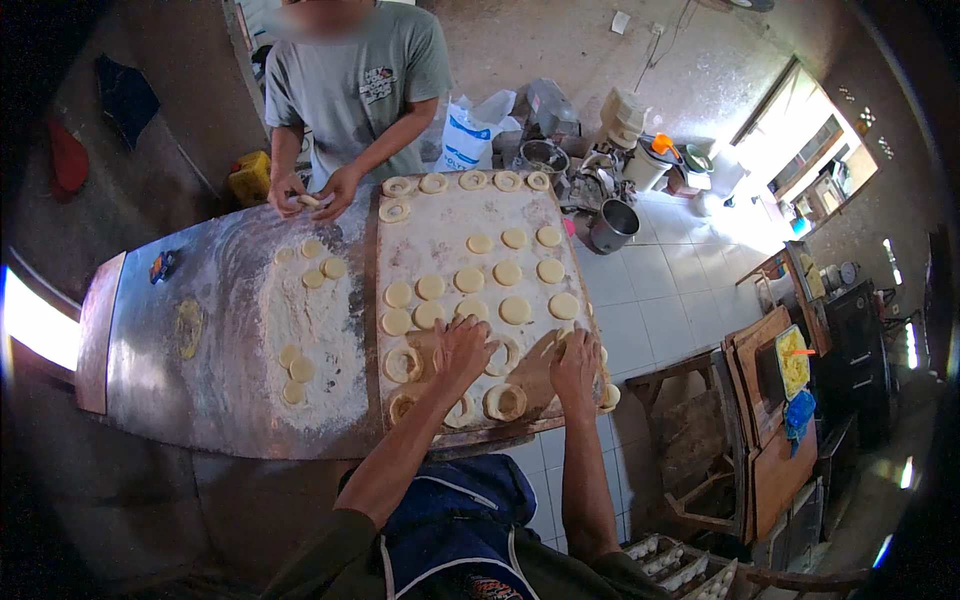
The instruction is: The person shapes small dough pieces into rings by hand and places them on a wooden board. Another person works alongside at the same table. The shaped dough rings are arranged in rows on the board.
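Note:
My left hand (465, 350) reaches over the floured board, its fingers apart at the near edge of a flat dough round (471, 309). Beside it lies a dough ring (503, 356). My right hand (575, 368) is at the board's right side, fingers bent down over a pale dough round (564, 306); its palm side and anything under it are hidden. Several more rounds lie in rows ahead of my hands, and rings such as this dough ring (505, 402) lie nearer me. The wooden board (430, 240) rests on the table.
Across the table a person (360, 100) holds a small piece of dough (308, 201) in both hands. Flour and several dough rounds (301, 369) lie on the metal-looking tabletop (230, 330) to the left. A steel pot (613, 226) stands on the tiled floor beyond; a yellow-filled tray (793, 362) is at right.

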Available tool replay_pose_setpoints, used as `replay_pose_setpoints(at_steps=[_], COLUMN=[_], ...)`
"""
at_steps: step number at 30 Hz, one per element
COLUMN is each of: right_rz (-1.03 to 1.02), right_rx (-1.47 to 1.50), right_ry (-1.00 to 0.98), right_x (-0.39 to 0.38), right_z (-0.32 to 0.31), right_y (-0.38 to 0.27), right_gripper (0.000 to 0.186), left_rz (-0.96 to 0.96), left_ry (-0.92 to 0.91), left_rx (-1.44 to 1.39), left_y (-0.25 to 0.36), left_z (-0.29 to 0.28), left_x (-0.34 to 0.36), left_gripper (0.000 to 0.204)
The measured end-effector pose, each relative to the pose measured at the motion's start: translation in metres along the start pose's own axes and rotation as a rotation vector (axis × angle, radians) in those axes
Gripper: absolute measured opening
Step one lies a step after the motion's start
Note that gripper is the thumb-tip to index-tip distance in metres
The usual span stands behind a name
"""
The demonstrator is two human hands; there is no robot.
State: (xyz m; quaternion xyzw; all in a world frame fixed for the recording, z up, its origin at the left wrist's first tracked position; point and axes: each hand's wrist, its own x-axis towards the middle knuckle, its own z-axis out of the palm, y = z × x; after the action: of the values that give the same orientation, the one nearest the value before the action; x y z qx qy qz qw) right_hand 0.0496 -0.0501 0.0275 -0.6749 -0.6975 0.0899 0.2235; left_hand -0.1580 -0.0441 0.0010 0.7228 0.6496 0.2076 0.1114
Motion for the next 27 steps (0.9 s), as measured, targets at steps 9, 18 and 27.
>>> replay_pose_setpoints(at_steps=[9,18,27], right_rz=[-0.011,-0.536,-0.484], right_rx=[0.127,0.584,0.373], right_ry=[-0.078,-0.385,-0.607], right_x=[0.033,-0.030,-0.048], right_z=[0.012,0.136,0.185], right_y=[0.078,-0.208,-0.308], right_gripper=[0.028,0.028,0.025], left_rz=[-0.042,-0.465,-0.480], left_ry=[0.309,0.496,0.563], left_rx=[-0.322,-0.191,-0.517], left_y=[-0.039,-0.179,-0.230], left_z=[-0.063,-0.130,-0.136], left_x=[-0.058,-0.211,-0.225], left_gripper=[0.026,0.010,0.013])
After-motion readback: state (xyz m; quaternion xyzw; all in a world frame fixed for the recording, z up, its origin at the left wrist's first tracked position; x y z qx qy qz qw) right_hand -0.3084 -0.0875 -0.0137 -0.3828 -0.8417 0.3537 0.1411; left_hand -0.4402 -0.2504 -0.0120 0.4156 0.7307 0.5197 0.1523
